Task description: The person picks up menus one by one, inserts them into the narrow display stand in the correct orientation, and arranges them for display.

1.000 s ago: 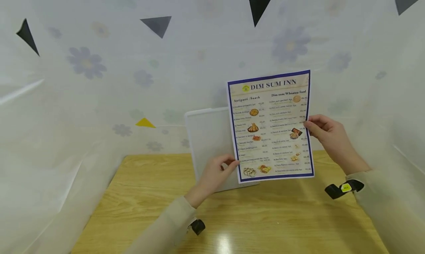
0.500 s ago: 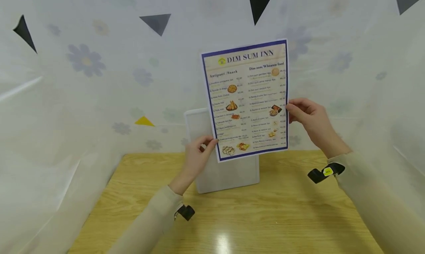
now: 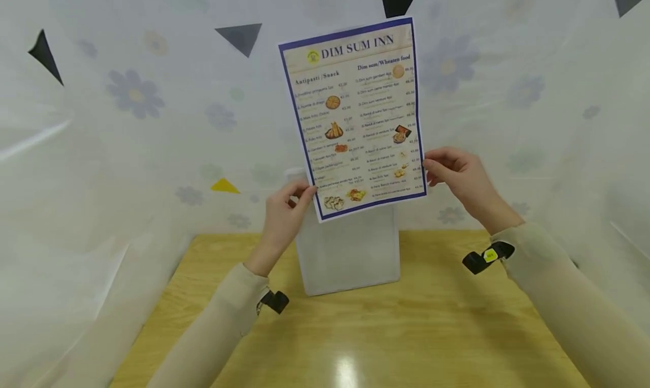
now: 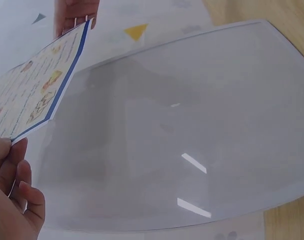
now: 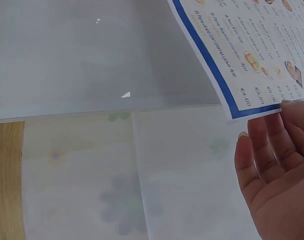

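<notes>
A printed menu sheet (image 3: pixel 358 117) headed "DIM SUM INN", with a blue border, is held up in the air before the flowered curtain. My left hand (image 3: pixel 289 204) pinches its lower left corner. My right hand (image 3: pixel 449 171) pinches its lower right edge. Behind and below the sheet a clear plastic sleeve (image 3: pixel 350 247) stands leaning on the wooden table (image 3: pixel 355 337). The left wrist view shows the menu's (image 4: pixel 36 90) corner above the sleeve (image 4: pixel 182 130), with my left hand (image 4: pixel 11 195) at the corner. In the right wrist view my right hand's fingers (image 5: pixel 272 150) grip the menu's (image 5: pixel 247 50) edge.
A white translucent curtain (image 3: pixel 127 123) with pale flowers and black, grey and yellow triangles surrounds the table on three sides. Black wrist cameras (image 3: pixel 274 300) sit on both sleeves. The table's near part shows bare wood with a light glare.
Both hands have lifted the menu up and to the left, from beside the plastic sleeve to above it. The sleeve stays where it was.
</notes>
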